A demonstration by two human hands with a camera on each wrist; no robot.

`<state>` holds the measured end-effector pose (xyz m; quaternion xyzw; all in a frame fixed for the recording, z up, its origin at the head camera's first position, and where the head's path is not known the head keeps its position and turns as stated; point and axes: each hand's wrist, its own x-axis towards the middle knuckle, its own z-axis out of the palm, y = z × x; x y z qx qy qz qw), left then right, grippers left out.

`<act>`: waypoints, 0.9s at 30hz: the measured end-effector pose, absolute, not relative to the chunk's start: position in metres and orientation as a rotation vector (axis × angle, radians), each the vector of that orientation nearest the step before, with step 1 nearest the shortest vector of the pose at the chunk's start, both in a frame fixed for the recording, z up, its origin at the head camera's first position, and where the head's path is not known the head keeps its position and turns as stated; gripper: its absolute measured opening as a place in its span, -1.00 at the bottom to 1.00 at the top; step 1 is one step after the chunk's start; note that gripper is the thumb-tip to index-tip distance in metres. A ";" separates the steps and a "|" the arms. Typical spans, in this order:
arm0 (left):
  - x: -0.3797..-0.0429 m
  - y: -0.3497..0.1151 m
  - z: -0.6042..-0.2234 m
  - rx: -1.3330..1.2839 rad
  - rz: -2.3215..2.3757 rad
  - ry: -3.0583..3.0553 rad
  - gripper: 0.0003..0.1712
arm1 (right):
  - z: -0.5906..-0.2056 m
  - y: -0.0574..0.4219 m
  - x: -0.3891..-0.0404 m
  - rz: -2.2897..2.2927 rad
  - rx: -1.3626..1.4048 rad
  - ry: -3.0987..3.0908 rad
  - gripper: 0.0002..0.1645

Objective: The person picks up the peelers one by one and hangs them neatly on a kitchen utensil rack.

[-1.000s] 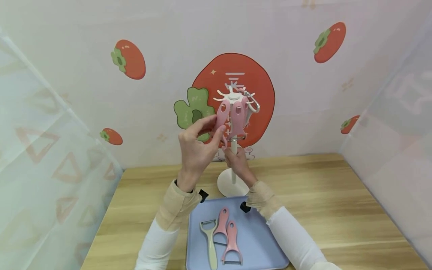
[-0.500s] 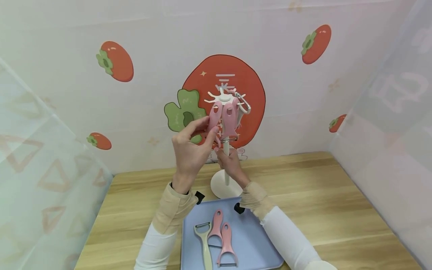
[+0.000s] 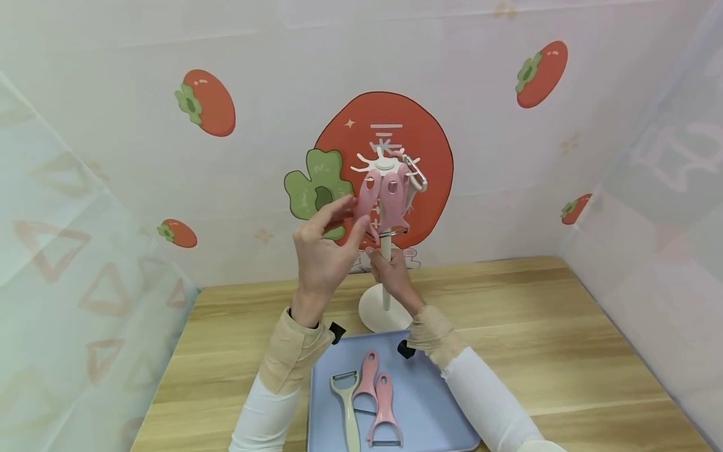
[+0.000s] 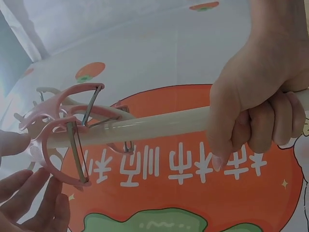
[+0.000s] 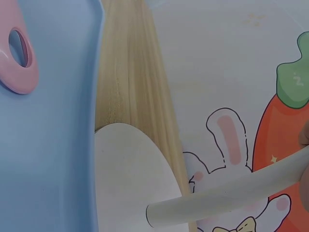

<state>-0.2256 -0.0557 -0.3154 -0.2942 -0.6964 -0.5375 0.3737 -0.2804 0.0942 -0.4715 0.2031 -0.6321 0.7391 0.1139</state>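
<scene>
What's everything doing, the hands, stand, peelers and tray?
White stand: upright on the table.
Left hanging pink peeler: hole over a hook.
Front pink peeler: hanging, blade down.
Peelers behind: partly hidden.
Left hand: at the left hanging pink peeler, grip unclear.
Right hand: gripping the stand.
Green peeler: lying in the tray.
Pink tray peelers: lying down.
Blue tray: flat.

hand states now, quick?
Left hand: closed lightly, thumb and fingers around a pink peeler hanging on the rack; firmness can't be told.
Right hand: closed, gripping the white pole.
</scene>
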 end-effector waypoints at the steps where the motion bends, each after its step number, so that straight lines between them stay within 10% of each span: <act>1: -0.225 -0.056 -0.316 -0.750 -1.372 -1.796 -0.54 | -0.472 0.094 -0.280 2.165 0.594 -1.856 -0.29; 27: -0.181 -0.082 -0.351 -0.738 -1.204 -2.229 -0.75 | -0.472 0.096 -0.282 2.150 0.603 -1.853 -0.30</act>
